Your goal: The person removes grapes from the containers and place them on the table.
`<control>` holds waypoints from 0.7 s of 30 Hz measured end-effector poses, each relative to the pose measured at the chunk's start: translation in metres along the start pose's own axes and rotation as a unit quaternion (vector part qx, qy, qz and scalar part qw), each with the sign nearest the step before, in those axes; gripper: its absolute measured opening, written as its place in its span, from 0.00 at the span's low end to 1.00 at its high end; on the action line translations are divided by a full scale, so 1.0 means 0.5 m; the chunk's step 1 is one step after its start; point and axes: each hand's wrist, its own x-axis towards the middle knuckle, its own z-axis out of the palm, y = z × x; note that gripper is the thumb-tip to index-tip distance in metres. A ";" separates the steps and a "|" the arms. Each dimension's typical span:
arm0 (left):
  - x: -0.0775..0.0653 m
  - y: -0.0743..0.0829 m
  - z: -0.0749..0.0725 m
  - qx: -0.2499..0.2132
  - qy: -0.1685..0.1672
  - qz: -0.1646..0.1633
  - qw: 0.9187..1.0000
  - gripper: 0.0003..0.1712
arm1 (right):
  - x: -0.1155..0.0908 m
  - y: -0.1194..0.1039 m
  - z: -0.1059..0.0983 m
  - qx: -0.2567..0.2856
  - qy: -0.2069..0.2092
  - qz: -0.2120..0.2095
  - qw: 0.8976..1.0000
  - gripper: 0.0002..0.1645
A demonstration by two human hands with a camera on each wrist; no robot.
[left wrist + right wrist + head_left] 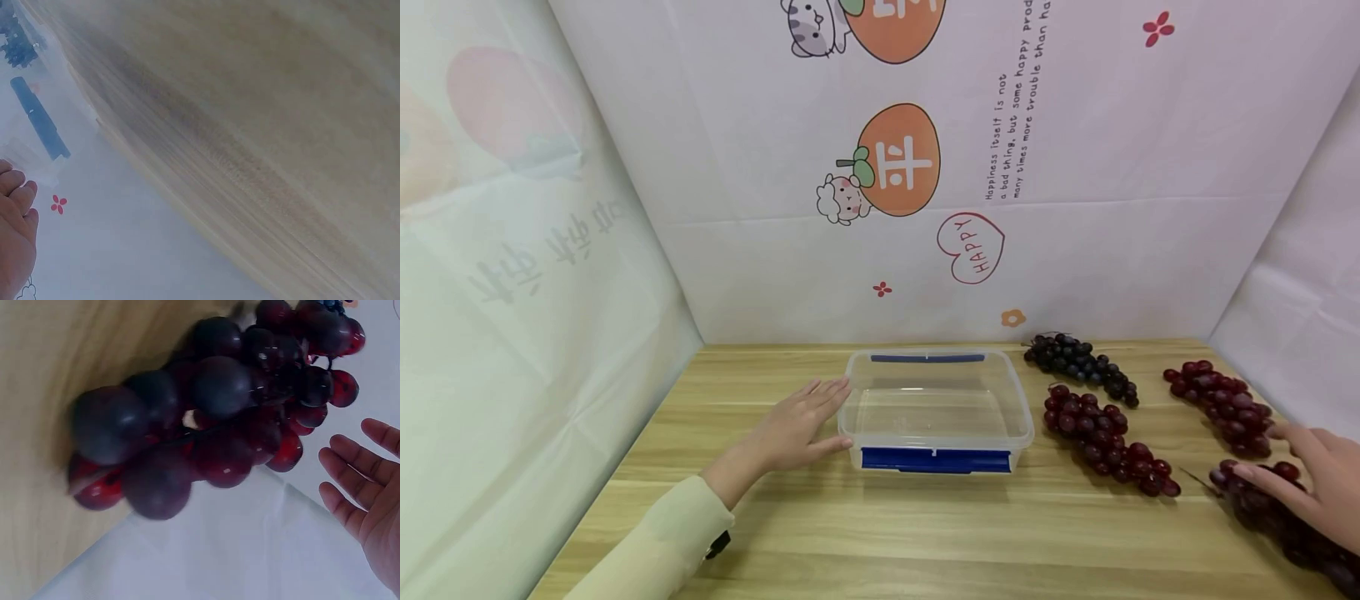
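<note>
A clear plastic container (pixel 934 442) with blue side latches stands lidless on the wooden table. My left hand (pixel 797 429) lies at its left wall, fingers straight and fingertips right at the rim. In the left wrist view, that hand (pixel 15 231) is partly cut off near a blue latch (pixel 40 119). My right hand (pixel 1318 483) hovers over a dark red grape bunch (pixel 1255 504) at the lower right, thumb and fingers spread apart. The right wrist view shows this hand (pixel 372 494) with extended fingers beside a large grape bunch (pixel 222 387), nothing between them.
Right of the container lie a black grape bunch (pixel 1078 362) and a red grape bunch (pixel 1105 442). Another red bunch (pixel 1221 404) sits farther right, close to my right fingertips. Printed white cloth (pixel 760 275) walls off the back and both sides of the table (pixel 865 542).
</note>
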 end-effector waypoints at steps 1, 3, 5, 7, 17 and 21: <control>-0.001 0.000 -0.001 0.000 0.000 0.000 1.000 0.46 | 0.006 -0.003 -0.002 0.004 -0.001 -0.003 1.000 0.50; -0.002 0.000 -0.003 0.000 -0.002 -0.002 1.000 0.46 | 0.018 -0.009 -0.004 0.013 -0.004 -0.009 1.000 0.48; -0.004 -0.001 -0.005 0.000 -0.002 -0.003 1.000 0.46 | 0.032 -0.016 -0.007 0.017 -0.011 -0.011 1.000 0.47; -0.006 -0.002 -0.007 -0.001 -0.003 -0.006 1.000 0.47 | 0.046 -0.025 -0.010 0.019 -0.019 -0.012 1.000 0.46; -0.008 -0.013 -0.022 -0.009 0.006 -0.008 1.000 0.46 | 0.105 -0.067 -0.027 0.027 -0.061 -0.026 0.997 0.43; -0.007 -0.020 -0.027 0.005 0.023 -0.004 1.000 0.46 | 0.128 -0.090 -0.028 0.035 -0.027 -0.052 0.998 0.40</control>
